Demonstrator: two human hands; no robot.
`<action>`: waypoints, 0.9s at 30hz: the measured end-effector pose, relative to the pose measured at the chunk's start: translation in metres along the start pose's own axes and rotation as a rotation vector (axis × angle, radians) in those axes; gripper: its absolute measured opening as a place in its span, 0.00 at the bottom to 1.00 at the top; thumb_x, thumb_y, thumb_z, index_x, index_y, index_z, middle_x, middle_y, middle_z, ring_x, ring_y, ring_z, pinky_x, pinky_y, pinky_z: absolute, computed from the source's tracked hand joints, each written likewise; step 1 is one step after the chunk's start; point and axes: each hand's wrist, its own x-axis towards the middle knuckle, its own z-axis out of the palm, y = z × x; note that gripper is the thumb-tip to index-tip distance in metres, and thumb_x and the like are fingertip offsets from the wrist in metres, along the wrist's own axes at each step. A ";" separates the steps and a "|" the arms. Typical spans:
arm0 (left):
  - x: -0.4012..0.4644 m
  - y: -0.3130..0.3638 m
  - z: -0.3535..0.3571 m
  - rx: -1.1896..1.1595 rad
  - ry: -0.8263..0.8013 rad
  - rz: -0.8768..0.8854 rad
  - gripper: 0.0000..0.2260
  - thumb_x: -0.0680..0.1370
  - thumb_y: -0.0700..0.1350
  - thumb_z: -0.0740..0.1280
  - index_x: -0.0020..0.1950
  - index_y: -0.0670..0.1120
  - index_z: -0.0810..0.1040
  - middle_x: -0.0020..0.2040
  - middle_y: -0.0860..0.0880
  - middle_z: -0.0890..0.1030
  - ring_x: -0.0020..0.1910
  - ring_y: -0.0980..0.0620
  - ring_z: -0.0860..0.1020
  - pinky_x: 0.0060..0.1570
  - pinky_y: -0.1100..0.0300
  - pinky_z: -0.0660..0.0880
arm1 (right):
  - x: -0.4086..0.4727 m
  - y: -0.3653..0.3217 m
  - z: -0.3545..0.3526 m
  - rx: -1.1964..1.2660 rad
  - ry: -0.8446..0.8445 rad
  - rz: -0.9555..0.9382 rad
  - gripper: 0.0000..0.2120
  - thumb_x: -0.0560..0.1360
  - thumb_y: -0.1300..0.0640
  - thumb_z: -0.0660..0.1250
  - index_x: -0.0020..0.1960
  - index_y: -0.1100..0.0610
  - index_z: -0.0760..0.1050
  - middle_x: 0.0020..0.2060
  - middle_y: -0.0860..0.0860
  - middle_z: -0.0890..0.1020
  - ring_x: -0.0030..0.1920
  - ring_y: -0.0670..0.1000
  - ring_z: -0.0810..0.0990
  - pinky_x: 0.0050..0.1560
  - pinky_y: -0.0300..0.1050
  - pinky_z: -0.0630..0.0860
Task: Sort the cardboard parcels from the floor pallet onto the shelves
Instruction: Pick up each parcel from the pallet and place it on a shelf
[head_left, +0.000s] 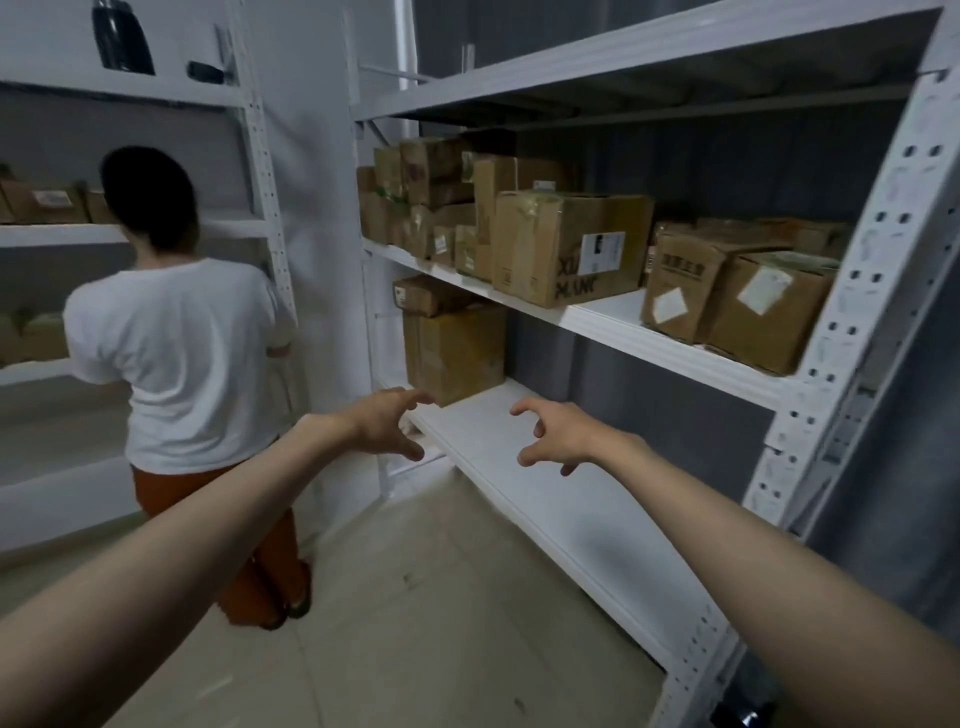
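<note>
Both hands empty: left hand and right hand spread wide, fingers half-curled, over lower shelf. Nearest cardboard parcels stacked at shelf's far end; small top box could slide if bumped. Second person close, collision risk. Pallet out of view.

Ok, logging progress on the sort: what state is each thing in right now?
Left hand: empty, fingers spread.
Right hand: empty, fingers loosely curled.
Lower shelf: mostly bare.
Large parcel: on the lower shelf, a smaller box on top.
Middle shelf: crowded with boxes.
</note>
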 end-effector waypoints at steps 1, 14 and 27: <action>0.008 -0.013 -0.008 0.007 0.000 0.000 0.36 0.75 0.48 0.76 0.79 0.50 0.63 0.75 0.45 0.69 0.73 0.45 0.69 0.72 0.51 0.67 | 0.015 -0.008 0.002 0.007 0.007 0.003 0.33 0.75 0.55 0.74 0.75 0.44 0.63 0.61 0.53 0.72 0.52 0.54 0.78 0.44 0.44 0.84; 0.148 -0.123 -0.022 -0.027 -0.070 0.077 0.34 0.76 0.54 0.74 0.78 0.53 0.63 0.75 0.47 0.69 0.71 0.46 0.71 0.68 0.54 0.68 | 0.169 -0.029 0.024 0.006 0.040 0.138 0.31 0.76 0.54 0.73 0.74 0.45 0.64 0.65 0.55 0.72 0.54 0.55 0.79 0.49 0.48 0.84; 0.352 -0.232 -0.056 0.076 -0.142 -0.023 0.31 0.78 0.56 0.71 0.78 0.53 0.64 0.75 0.47 0.69 0.72 0.46 0.69 0.72 0.51 0.66 | 0.410 0.007 0.021 0.119 0.037 0.130 0.29 0.74 0.47 0.72 0.72 0.43 0.65 0.58 0.48 0.74 0.52 0.53 0.78 0.44 0.45 0.84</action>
